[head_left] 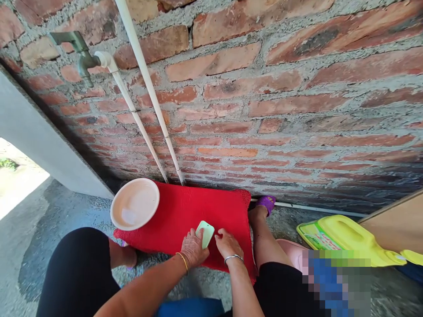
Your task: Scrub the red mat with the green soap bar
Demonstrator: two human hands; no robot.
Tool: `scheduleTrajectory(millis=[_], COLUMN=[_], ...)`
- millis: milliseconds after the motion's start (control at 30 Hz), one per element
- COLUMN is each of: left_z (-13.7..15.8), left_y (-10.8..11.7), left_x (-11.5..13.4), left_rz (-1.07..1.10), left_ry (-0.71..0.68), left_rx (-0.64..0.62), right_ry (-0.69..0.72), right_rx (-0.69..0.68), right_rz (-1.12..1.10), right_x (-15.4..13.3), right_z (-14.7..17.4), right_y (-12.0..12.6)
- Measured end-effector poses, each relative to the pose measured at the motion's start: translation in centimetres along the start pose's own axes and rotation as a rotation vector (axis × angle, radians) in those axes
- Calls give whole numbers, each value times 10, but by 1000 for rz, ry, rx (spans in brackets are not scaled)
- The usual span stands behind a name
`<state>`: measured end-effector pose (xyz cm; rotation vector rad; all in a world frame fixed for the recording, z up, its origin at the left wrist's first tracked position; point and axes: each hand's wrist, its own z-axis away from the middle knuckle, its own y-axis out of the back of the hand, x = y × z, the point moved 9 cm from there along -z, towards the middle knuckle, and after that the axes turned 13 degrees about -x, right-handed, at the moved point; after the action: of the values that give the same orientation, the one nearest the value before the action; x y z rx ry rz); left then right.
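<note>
My left hand [194,247], with a yellow bangle at the wrist, is closed on a pale green flat piece [206,233] with rounded corners and a small hole near its top end. Its exact kind I cannot make out. Just to the right is my right hand [230,245], wearing a silver bangle. Its fingers are loosely curled and a little apart, with nothing visible in them. Both hands are over a red cloth [185,203] spread across a low surface between my legs. A pale pink basin [135,203], with what looks like water in it, stands on the cloth's left end.
Behind the cloth rises a brick wall [224,103] with white pipes [150,88] and a green tap [84,59]. A yellow jug [350,235] lies at right beside a pink container [292,248]. Wet concrete floor [62,229] shows at left.
</note>
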<state>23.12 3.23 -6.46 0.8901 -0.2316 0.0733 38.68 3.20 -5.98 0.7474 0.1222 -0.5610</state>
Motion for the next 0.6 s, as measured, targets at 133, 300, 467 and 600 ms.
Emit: scheduleTrajectory(millis=[133, 300, 467, 600], left_z=[-3, -10, -26, -32], left_y=[41, 106, 62, 35], left_x=[-41, -109, -49, -4], left_rz=[91, 179, 108, 24], left_ry=[163, 475, 281, 2], left_rx=[107, 219, 101, 26], right_ry=[-8, 16, 19, 6], right_rx=[7, 19, 15, 20], right_rz=[-3, -44, -31, -7], right_x=[1, -3, -3, 0], right_z=[0, -1, -2, -5], right_y=[0, -1, 0, -1])
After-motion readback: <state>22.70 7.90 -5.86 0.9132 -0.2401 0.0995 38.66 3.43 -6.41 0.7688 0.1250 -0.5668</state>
